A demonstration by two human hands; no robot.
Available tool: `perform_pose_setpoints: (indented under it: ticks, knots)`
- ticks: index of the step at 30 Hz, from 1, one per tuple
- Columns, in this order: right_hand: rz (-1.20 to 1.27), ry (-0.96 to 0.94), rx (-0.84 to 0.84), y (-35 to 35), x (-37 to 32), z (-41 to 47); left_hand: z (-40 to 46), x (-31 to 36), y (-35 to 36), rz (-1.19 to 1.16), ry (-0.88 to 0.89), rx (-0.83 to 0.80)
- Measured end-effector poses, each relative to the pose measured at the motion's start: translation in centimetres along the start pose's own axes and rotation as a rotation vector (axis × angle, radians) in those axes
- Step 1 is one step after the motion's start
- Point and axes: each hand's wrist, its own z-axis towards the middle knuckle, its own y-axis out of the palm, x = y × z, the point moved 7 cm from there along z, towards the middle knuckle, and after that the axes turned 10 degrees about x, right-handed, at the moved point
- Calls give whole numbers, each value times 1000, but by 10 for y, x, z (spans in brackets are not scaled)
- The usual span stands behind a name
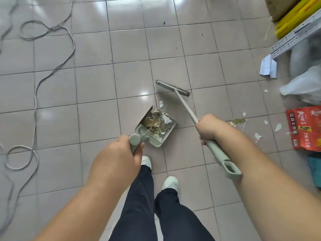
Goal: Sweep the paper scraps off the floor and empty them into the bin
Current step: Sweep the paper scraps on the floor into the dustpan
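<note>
My left hand [119, 153] grips the handle of a grey-green dustpan [169, 132] that rests on the tiled floor ahead of my feet, holding crumpled paper and brown litter. My right hand [209, 129] is closed around the shaft of a matching broom, whose head [172, 88] sits beyond the pan's open mouth. One white scrap [161, 103] lies between the broom head and the pan. Several small white paper scraps [278, 127] and a greenish wrapper [238, 121] are scattered on the floor to the right. No bin is in view.
A long grey cable [35, 94] loops across the floor on the left. At the right stand a red printed bag [305, 129], white plastic bags [304, 84], folded white paper [268, 66], a perforated metal rail [295, 34] and yellow plastic pieces [295, 16].
</note>
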Motion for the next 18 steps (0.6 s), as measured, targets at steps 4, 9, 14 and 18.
perform_pose_setpoints:
  ticks: [4,9,14,18]
  knots:
    - [-122,-13,-90,32,-4,-4,-17,-6,3,-57,-64,39]
    - [-150,6,-174,14,35,-32,-27,-12,7,-78,-126,49]
    - [-96,18,-125,-32,67,-49,-33,-13,6,-78,-142,55]
    - [-52,1,-66,9,60,-44,-32,-13,7,-61,-151,52]
